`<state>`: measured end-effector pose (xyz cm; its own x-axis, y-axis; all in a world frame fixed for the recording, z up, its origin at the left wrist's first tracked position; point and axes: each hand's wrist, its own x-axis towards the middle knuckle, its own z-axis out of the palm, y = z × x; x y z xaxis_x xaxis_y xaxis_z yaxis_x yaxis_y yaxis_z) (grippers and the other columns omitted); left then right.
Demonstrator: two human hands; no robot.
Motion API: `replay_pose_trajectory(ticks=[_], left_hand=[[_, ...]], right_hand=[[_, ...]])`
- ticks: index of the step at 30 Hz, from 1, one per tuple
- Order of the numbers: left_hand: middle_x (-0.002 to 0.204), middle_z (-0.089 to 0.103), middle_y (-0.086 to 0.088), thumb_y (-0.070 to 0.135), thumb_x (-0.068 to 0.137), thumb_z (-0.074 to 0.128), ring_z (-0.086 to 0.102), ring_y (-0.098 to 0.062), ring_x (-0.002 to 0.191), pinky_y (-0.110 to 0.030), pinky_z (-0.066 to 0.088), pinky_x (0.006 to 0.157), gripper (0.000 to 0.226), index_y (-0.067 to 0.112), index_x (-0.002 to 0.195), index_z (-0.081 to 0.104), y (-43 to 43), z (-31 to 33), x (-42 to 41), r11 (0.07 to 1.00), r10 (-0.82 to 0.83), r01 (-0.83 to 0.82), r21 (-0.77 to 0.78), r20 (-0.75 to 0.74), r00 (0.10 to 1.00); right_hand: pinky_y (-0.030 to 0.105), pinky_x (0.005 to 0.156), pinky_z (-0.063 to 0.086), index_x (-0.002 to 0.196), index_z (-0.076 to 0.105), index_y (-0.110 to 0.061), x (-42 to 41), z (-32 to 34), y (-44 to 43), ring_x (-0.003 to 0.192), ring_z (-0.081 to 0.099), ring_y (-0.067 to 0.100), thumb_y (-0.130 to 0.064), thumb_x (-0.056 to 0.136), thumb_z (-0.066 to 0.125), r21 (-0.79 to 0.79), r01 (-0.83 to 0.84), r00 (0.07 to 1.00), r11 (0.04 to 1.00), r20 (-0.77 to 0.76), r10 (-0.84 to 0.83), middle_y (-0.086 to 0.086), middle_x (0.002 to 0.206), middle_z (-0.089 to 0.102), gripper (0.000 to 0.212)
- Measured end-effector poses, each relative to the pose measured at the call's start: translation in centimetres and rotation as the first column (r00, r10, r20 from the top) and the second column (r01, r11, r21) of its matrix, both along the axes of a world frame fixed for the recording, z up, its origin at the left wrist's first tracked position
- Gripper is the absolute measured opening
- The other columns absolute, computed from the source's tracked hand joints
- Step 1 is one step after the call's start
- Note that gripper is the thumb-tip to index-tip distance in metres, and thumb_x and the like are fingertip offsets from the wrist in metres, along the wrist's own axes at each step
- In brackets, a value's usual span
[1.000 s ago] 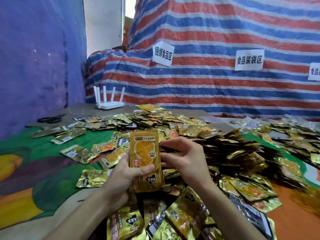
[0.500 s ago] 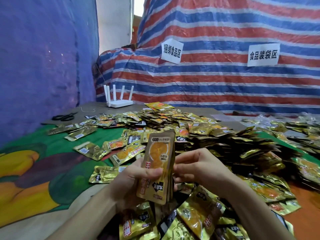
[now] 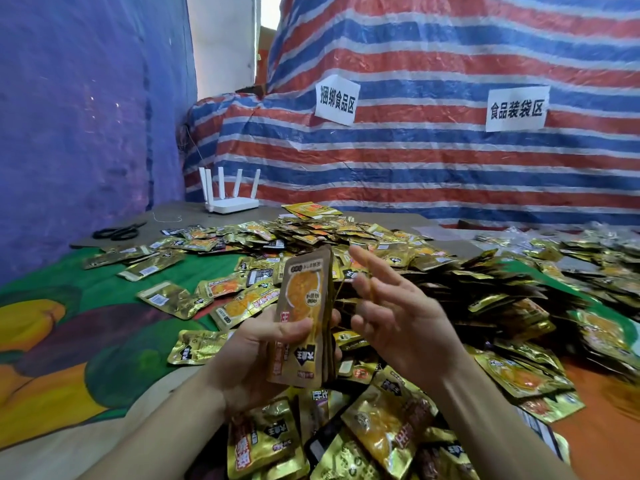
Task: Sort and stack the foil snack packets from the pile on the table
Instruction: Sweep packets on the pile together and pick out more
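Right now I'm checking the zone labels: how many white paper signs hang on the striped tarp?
2. The left sign hangs on the striped tarp above the packet pile; the right sign hangs farther right at about the same height. More may lie outside the frame.

Packet pile [image 3: 381,258] blocks ctr/right; open cloth [image 3: 86,341] left; router [image 3: 232,204], scissors [image 3: 119,232] far-left.
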<state>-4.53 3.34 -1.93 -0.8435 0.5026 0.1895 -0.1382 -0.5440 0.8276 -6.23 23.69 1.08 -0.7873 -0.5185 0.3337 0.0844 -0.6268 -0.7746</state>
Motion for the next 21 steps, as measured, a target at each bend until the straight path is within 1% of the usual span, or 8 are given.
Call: replay_pose_trajectory(ticks=[3, 5, 7, 10, 13, 16, 18, 21], left_hand=[[0.100, 0.074, -0.020, 0.004, 0.061, 0.086, 0.074, -0.036, 0.080, -0.045, 0.062, 0.064, 0.043, 0.007, 0.103, 0.077, 0.4, 0.0, -0.1, 0.990, 0.136, -0.134, -0.036, 0.063, 0.989], [0.106, 0.073, -0.023, 0.005, 0.069, 0.073, 0.074, -0.038, 0.088, -0.051, 0.062, 0.074, 0.043, 0.004, 0.112, 0.070, 0.3, -0.1, -0.6, 0.963, 0.269, -0.271, -0.015, 0.168, 0.948], [0.113, 0.071, -0.025, 0.007, 0.076, 0.064, 0.072, -0.040, 0.097, -0.053, 0.058, 0.084, 0.045, 0.003, 0.121, 0.062, 0.1, 0.1, -1.0, 0.926, 0.351, -0.375, 0.046, 0.263, 0.899], [0.110, 0.073, -0.023, 0.011, 0.077, 0.063, 0.074, -0.036, 0.093, -0.048, 0.062, 0.077, 0.043, 0.001, 0.119, 0.063, -0.3, 0.4, -1.5, 0.877, 0.395, -0.458, 0.144, 0.325, 0.859], [0.104, 0.075, -0.021, 0.013, 0.076, 0.065, 0.075, -0.034, 0.087, -0.052, 0.062, 0.069, 0.039, 0.001, 0.113, 0.069, 0.0, 0.6, -1.5, 0.864, 0.371, -0.457, 0.213, 0.346, 0.862], [0.094, 0.076, -0.020, 0.020, 0.079, 0.063, 0.076, -0.034, 0.077, -0.052, 0.059, 0.052, 0.025, 0.003, 0.087, 0.080, 0.5, 0.9, -1.4, 0.879, 0.347, -0.425, 0.217, 0.320, 0.882], [0.095, 0.076, -0.019, 0.024, 0.080, 0.064, 0.076, -0.033, 0.078, -0.049, 0.060, 0.054, 0.027, 0.003, 0.088, 0.078, 0.6, 1.0, -1.3, 0.881, 0.336, -0.415, 0.227, 0.317, 0.887], [0.107, 0.075, -0.018, 0.027, 0.081, 0.067, 0.075, -0.031, 0.090, -0.051, 0.062, 0.070, 0.032, 0.004, 0.101, 0.076, 0.6, 1.2, -0.9, 0.882, 0.311, -0.397, 0.255, 0.319, 0.895]], right_hand=[[0.024, 0.059, 0.060, 0.116, 0.077, -0.021, -0.2, -0.4, -0.6, 0.075, 0.075, 0.020, -0.002, 0.087, 0.062, 0.106, 0.228, 0.973, 0.968, -0.063, -0.222, 0.014, 0.120, 0.073, 0.038], [0.032, 0.065, 0.062, 0.122, 0.073, -0.021, -0.4, -0.7, -0.9, 0.095, 0.075, 0.032, -0.002, 0.083, 0.069, 0.159, 0.343, 0.937, 0.926, -0.123, -0.326, 0.015, 0.122, 0.071, 0.044], [0.039, 0.070, 0.063, 0.124, 0.072, -0.023, -0.3, -1.3, -1.4, 0.102, 0.073, 0.036, -0.007, 0.072, 0.083, 0.215, 0.430, 0.900, 0.877, -0.180, -0.397, 0.011, 0.121, 0.072, 0.056], [0.039, 0.075, 0.063, 0.125, 0.072, -0.031, 0.2, -2.4, -2.8, 0.103, 0.074, 0.027, -0.010, 0.065, 0.093, 0.295, 0.529, 0.844, 0.796, -0.281, -0.457, 0.003, 0.121, 0.072, 0.067], [0.030, 0.081, 0.061, 0.129, 0.068, -0.033, 1.1, -3.0, -4.7, 0.108, 0.071, 0.016, -0.010, 0.069, 0.090, 0.343, 0.592, 0.789, 0.730, -0.430, -0.438, -0.011, 0.121, 0.071, 0.069], [0.034, 0.088, 0.060, 0.131, 0.063, -0.032, 1.6, -3.5, -6.2, 0.117, 0.065, 0.017, -0.003, 0.074, 0.085, 0.331, 0.612, 0.759, 0.718, -0.500, -0.417, -0.008, 0.127, 0.066, 0.068], [0.035, 0.091, 0.059, 0.132, 0.059, -0.039, 1.8, -3.7, -6.6, 0.119, 0.064, 0.015, -0.004, 0.076, 0.084, 0.336, 0.649, 0.725, 0.682, -0.543, -0.423, -0.010, 0.129, 0.064, 0.071], [0.028, 0.086, 0.059, 0.134, 0.053, -0.044, 2.1, -3.6, -6.8, 0.110, 0.067, 0.005, -0.007, 0.077, 0.083, 0.316, 0.669, 0.694, 0.673, -0.589, -0.414, -0.022, 0.122, 0.065, 0.074]])
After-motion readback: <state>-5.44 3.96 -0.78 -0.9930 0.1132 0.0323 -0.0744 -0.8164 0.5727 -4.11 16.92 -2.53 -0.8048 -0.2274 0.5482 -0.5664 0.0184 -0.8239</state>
